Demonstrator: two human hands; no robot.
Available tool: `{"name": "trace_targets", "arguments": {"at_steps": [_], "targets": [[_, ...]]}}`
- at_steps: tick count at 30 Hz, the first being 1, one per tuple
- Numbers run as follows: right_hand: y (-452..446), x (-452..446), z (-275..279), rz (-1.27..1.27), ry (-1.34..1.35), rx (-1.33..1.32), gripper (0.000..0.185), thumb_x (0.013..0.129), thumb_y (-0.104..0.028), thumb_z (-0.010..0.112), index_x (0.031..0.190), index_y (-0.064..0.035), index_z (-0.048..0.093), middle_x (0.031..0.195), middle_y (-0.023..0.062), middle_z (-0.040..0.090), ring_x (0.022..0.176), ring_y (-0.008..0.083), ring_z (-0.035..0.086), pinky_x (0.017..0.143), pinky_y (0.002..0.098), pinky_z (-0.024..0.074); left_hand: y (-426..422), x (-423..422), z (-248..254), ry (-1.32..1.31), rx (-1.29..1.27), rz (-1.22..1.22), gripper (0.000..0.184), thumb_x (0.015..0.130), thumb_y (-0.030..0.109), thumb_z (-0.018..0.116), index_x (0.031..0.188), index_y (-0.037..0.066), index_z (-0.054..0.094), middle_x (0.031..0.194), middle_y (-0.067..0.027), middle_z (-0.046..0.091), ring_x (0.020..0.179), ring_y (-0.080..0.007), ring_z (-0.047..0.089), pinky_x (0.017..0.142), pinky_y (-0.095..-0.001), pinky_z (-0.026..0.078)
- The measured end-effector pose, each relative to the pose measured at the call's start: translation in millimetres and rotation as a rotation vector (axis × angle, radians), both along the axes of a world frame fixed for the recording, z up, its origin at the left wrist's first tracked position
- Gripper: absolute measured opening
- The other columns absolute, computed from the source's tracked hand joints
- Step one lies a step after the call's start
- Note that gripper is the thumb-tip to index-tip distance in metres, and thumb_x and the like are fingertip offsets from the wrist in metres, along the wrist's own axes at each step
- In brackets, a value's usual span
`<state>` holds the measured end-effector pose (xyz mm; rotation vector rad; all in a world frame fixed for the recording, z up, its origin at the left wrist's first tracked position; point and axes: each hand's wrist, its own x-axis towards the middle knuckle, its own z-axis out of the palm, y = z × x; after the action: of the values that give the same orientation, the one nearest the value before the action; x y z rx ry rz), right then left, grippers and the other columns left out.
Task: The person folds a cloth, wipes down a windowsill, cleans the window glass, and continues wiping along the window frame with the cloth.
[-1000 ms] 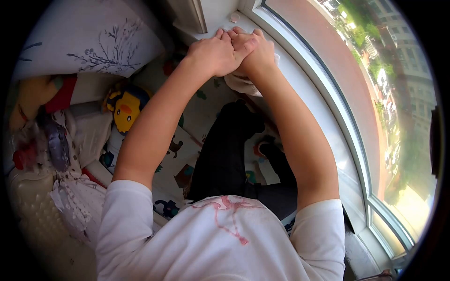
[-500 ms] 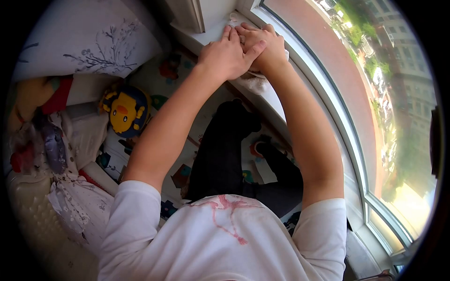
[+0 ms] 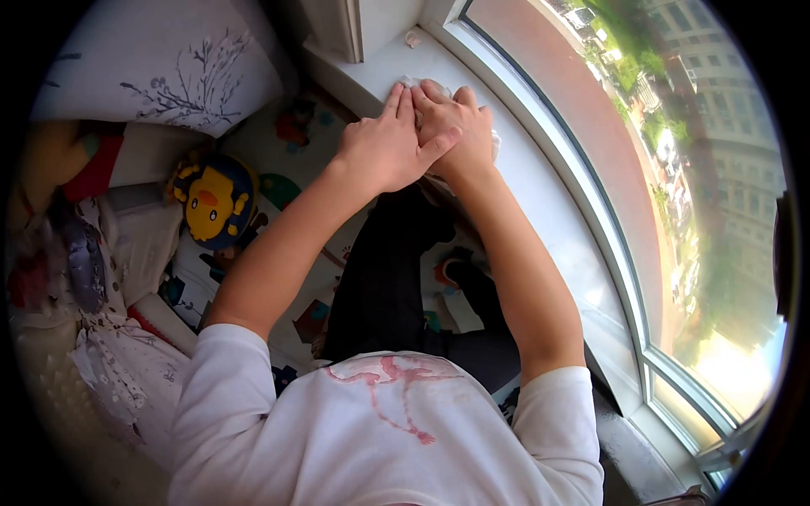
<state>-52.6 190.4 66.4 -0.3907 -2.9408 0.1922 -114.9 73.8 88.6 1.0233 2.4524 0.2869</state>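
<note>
A crumpled white cloth (image 3: 496, 145) lies on the white window sill (image 3: 540, 207), mostly hidden under my hands. My right hand (image 3: 456, 131) presses down on it with bent fingers closed over the fabric. Against its inner side rests my left hand (image 3: 381, 152), fingers stretched forward onto the cloth's near-left part and thumb laid across the right hand. A small pinkish object (image 3: 413, 39) sits on the sill beyond the hands, near the corner.
The window frame (image 3: 582, 169) runs along the right. On the left are a yellow and blue duck-faced toy (image 3: 209, 202), a pale bin (image 3: 148, 240), clothing (image 3: 126, 363) and floral fabric (image 3: 186, 84). A patterned mat (image 3: 291, 278) covers the floor.
Both hands and the cloth have moved from the sill's far corner back toward my body. The small pinkish object, covered or crowded by cloth half a second ago, shows apart from it now.
</note>
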Motion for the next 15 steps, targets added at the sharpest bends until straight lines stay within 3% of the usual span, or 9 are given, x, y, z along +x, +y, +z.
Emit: {"name": "trace_targets", "arguments": {"at_steps": [3, 7, 8, 11, 14, 15], "targets": [[4, -24, 14, 0.111, -0.187, -0.011, 0.040, 0.084, -0.031, 0.063, 0.122, -0.0214, 0.065, 0.123, -0.0101, 0.062, 0.106, 0.0263, 0.056, 0.079, 0.0421, 0.0446, -4, -10, 9, -0.018, -0.038, 0.087, 0.103, 0.092, 0.080, 0.020, 0.156, -0.001, 0.021, 0.161, -0.0173, 0.028, 0.124, -0.0412, 0.057, 0.105, -0.0470, 0.046], [8, -46, 7, 0.088, -0.179, -0.027, 0.041, 0.084, -0.037, 0.062, 0.124, -0.0264, 0.065, 0.128, -0.0124, 0.062, 0.110, 0.0269, 0.055, 0.081, 0.0405, 0.0445, 2, -28, 2, 0.044, -0.017, 0.137, 0.102, 0.092, 0.079, 0.016, 0.156, -0.001, 0.023, 0.161, -0.0166, 0.029, 0.131, -0.0377, 0.052, 0.109, -0.0447, 0.042], [11, -47, -3, 0.073, -0.052, -0.090, 0.029, 0.084, -0.036, 0.060, 0.109, -0.0242, 0.070, 0.116, -0.0074, 0.065, 0.112, 0.0263, 0.054, 0.079, 0.0437, 0.0428, 7, -31, 4, 0.047, -0.022, 0.143, 0.103, 0.091, 0.079, 0.015, 0.155, -0.001, 0.026, 0.160, -0.0181, 0.029, 0.135, -0.0362, 0.049, 0.111, -0.0437, 0.040], [17, -44, -8, -0.047, 0.008, -0.125, 0.035, 0.085, -0.036, 0.060, 0.118, -0.0275, 0.068, 0.125, -0.0063, 0.064, 0.118, 0.0292, 0.051, 0.084, 0.0453, 0.0437, 20, -37, -7, 0.058, 0.086, 0.114, 0.104, 0.090, 0.080, 0.015, 0.155, -0.001, 0.027, 0.160, -0.0197, 0.029, 0.136, -0.0361, 0.048, 0.111, -0.0427, 0.040], [32, -31, 6, -0.198, -0.172, -0.126, 0.052, 0.081, -0.046, 0.065, 0.131, -0.0360, 0.062, 0.145, -0.0100, 0.054, 0.121, 0.0303, 0.052, 0.095, 0.0467, 0.0466, 42, -32, -14, 0.039, 0.142, 0.076, 0.104, 0.090, 0.080, 0.018, 0.154, -0.001, 0.030, 0.159, -0.0209, 0.030, 0.135, -0.0364, 0.049, 0.110, -0.0415, 0.041], [34, -24, 5, -0.237, -0.148, -0.160, 0.047, 0.082, -0.044, 0.064, 0.129, -0.0341, 0.063, 0.144, -0.0087, 0.055, 0.121, 0.0318, 0.051, 0.093, 0.0481, 0.0456, 47, -28, -14, 0.012, 0.119, 0.051, 0.106, 0.089, 0.082, 0.019, 0.154, -0.001, 0.029, 0.160, -0.0198, 0.029, 0.136, -0.0354, 0.048, 0.110, -0.0419, 0.042]]}}
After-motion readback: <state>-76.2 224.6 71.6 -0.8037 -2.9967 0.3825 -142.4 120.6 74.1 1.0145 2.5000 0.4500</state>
